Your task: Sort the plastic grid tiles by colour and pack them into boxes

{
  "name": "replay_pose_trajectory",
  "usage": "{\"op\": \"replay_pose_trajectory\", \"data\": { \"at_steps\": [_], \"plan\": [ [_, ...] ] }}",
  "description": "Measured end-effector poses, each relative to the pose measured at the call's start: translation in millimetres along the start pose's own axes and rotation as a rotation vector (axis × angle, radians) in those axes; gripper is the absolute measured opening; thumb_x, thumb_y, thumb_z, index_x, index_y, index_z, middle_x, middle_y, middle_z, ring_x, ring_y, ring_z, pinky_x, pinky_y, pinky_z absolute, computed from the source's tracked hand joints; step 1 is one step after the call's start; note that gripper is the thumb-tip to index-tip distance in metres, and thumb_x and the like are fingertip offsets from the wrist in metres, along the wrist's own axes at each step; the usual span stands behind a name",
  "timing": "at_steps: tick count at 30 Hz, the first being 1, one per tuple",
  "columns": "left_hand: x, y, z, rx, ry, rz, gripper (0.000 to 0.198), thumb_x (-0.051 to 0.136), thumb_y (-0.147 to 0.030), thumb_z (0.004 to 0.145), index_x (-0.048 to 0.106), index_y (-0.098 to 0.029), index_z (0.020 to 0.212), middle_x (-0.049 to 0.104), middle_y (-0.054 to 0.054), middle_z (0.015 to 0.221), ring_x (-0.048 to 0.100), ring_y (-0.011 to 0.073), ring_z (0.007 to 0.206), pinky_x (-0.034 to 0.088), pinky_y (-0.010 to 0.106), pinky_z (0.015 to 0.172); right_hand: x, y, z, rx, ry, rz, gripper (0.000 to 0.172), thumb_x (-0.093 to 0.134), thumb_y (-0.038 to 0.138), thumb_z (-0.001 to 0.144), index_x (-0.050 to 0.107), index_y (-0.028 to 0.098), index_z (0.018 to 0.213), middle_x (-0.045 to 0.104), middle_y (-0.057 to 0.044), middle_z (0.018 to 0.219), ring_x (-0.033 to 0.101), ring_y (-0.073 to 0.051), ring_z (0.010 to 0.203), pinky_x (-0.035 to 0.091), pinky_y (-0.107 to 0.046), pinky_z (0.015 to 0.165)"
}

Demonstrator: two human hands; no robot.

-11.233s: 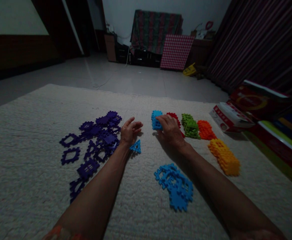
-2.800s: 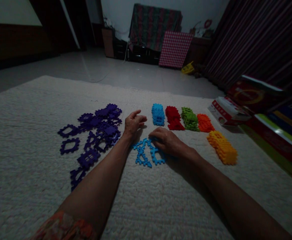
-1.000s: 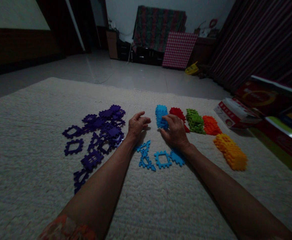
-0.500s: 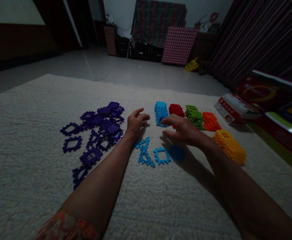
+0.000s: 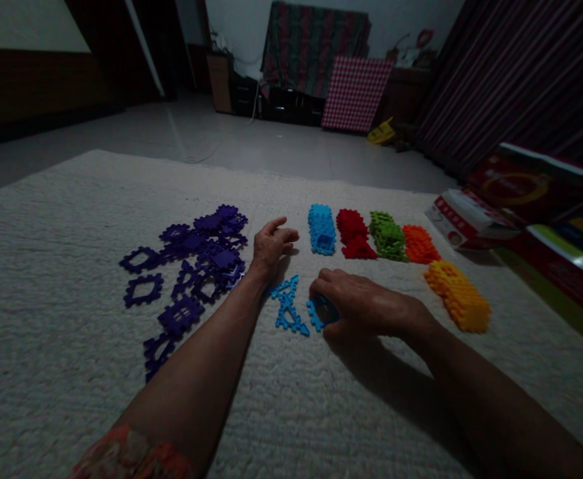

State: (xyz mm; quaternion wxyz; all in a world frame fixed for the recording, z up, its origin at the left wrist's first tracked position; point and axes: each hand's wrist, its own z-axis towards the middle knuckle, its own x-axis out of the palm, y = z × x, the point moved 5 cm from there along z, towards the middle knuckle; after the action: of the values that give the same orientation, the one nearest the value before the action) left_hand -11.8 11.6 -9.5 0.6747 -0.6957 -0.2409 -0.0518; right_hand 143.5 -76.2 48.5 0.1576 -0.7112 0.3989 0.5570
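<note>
Right hand cupped over light-blue square plastic frame, can't tell if pinching. Frame's just right of light-blue plastic triangles on pale quilted mat. Grab opposite toothed edges, imo. Left hand empty, fingers loosely spread.

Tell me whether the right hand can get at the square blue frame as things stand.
Probably yes: the right hand is at the square blue frame, partly covering it, and no other piece visibly lies on top.
</note>
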Motion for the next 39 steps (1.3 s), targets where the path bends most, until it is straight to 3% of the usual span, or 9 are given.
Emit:
{"op": "replay_pose_trajectory", "data": {
  "at_steps": [4, 7, 10, 13, 17, 32, 39],
  "plan": [
    [-1.2, 2, 2, 0.010, 0.008, 0.012, 0.054, 0.069, -0.019, 0.064, 0.062, -0.013, 0.117, 0.069, 0.004, 0.078, 0.067, 0.0162, 0.073, 0.051, 0.025, 0.062, -3, -5, -1, -0.055, -0.008, 0.065, 0.040, 0.075, 0.028, 0.073, 0.061, 0.019, 0.109, 0.061, -0.010, 0.109, 0.060, -0.024, 0.092, 0.048, -0.035, 0.080],
    [-1.5, 2, 3, 0.013, 0.009, 0.009, 0.054, 0.068, -0.018, 0.064, 0.062, -0.012, 0.117, 0.070, 0.005, 0.079, 0.067, 0.0161, 0.073, 0.051, 0.025, 0.061, -12, -12, 2, -0.166, -0.085, 0.212, 0.044, 0.076, 0.032, 0.076, 0.060, 0.019, 0.114, 0.064, -0.008, 0.109, 0.061, -0.022, 0.094, 0.050, -0.033, 0.083],
    [-1.3, 1, 2, 0.013, 0.009, 0.007, 0.055, 0.068, -0.018, 0.063, 0.061, -0.011, 0.118, 0.070, 0.005, 0.079, 0.068, 0.0164, 0.073, 0.051, 0.025, 0.060, -21, -29, 10, -0.214, -0.313, 0.275, 0.046, 0.075, 0.036, 0.079, 0.059, 0.019, 0.119, 0.064, -0.009, 0.113, 0.061, -0.023, 0.098, 0.050, -0.035, 0.086],
    [-1.4, 1, 2, 0.014, 0.012, 0.005, 0.056, 0.068, -0.017, 0.063, 0.061, -0.011, 0.118, 0.070, 0.005, 0.078, 0.068, 0.0169, 0.073, 0.052, 0.026, 0.061, -23, -50, 19, -0.148, -0.590, 0.176, 0.045, 0.073, 0.031, 0.080, 0.058, 0.018, 0.121, 0.061, -0.012, 0.115, 0.059, -0.027, 0.104, 0.049, -0.040, 0.089],
    [-2.2, 2, 3, 0.023, 0.011, 0.003, 0.055, 0.069, -0.017, 0.063, 0.061, -0.011, 0.117, 0.070, 0.005, 0.079, 0.068, 0.0166, 0.073, 0.052, 0.026, 0.061, -14, -70, 28, -0.039, -0.768, 0.052, 0.045, 0.067, 0.026, 0.082, 0.056, 0.017, 0.125, 0.058, -0.016, 0.120, 0.055, -0.032, 0.111, 0.046, -0.047, 0.094],
    [-1.0, 1, 2, 0.009, 0.016, 0.009, 0.054, 0.068, -0.018, 0.065, 0.062, -0.013, 0.118, 0.070, 0.004, 0.080, 0.068, 0.0160, 0.074, 0.053, 0.026, 0.064, -10, -67, 42, 0.046, -0.782, -0.146, 0.045, 0.062, 0.026, 0.084, 0.056, 0.014, 0.127, 0.056, -0.019, 0.128, 0.048, -0.036, 0.119, 0.034, -0.050, 0.100],
    [-1.4, 1, 1, 0.017, 0.009, 0.010, 0.054, 0.069, -0.018, 0.063, 0.062, -0.012, 0.116, 0.070, 0.006, 0.081, 0.068, 0.0170, 0.075, 0.052, 0.026, 0.063, -15, -69, 35, 0.004, -0.847, -0.095, 0.051, 0.063, 0.027, 0.082, 0.054, 0.014, 0.131, 0.052, -0.019, 0.135, 0.046, -0.036, 0.125, 0.033, -0.051, 0.105]
  ]
}}
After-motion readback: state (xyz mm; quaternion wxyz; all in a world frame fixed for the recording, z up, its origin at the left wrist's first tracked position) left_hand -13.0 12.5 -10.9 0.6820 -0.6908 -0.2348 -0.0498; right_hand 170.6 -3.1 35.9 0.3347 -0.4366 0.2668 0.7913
